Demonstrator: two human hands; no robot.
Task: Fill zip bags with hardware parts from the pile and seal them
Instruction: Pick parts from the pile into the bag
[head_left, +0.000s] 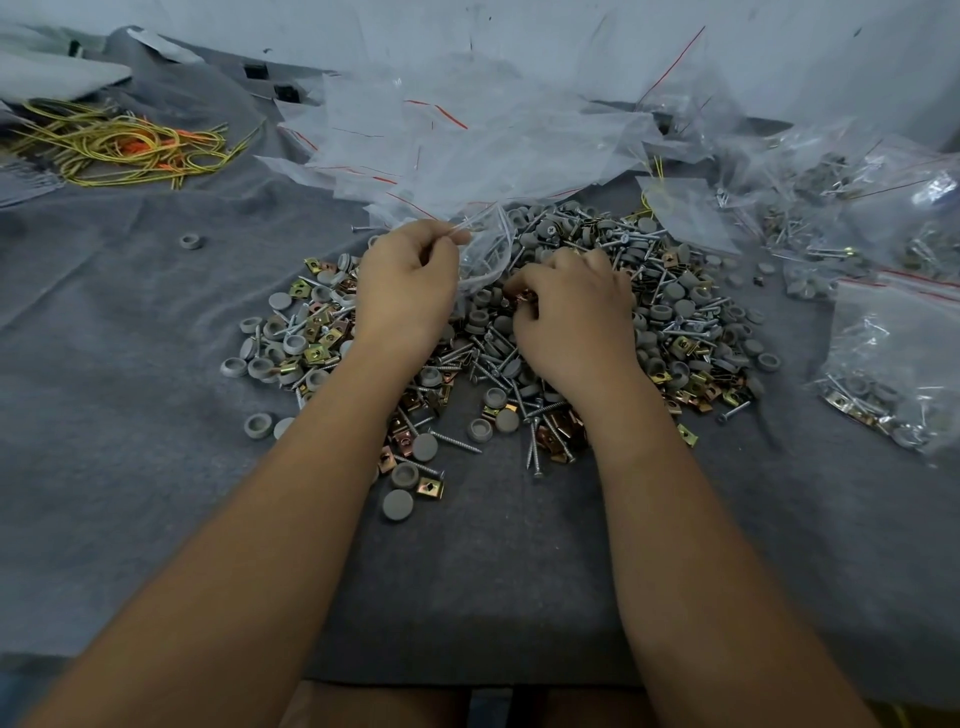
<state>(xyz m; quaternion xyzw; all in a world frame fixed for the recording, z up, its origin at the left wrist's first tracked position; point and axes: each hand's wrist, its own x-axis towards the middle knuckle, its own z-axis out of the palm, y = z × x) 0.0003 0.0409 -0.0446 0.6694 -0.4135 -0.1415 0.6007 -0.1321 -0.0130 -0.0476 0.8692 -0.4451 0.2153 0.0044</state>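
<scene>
Bare grey cloth (130, 364) lies open left of the pile (519, 338) and on its near side, broken only by a few stray caps (190, 241). Beyond the pile, a heap of empty bags (457, 140) blocks the way. Right of the pile, filled bags (893, 358) crowd the cloth. Far left of the pile lies a tangle of yellow ties (119, 148).

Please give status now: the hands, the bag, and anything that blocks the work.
Left hand pinches open zip bag at its mouth. Right hand picks parts from the pile. Bag partly filled, not sealed. Nothing blocking.
</scene>
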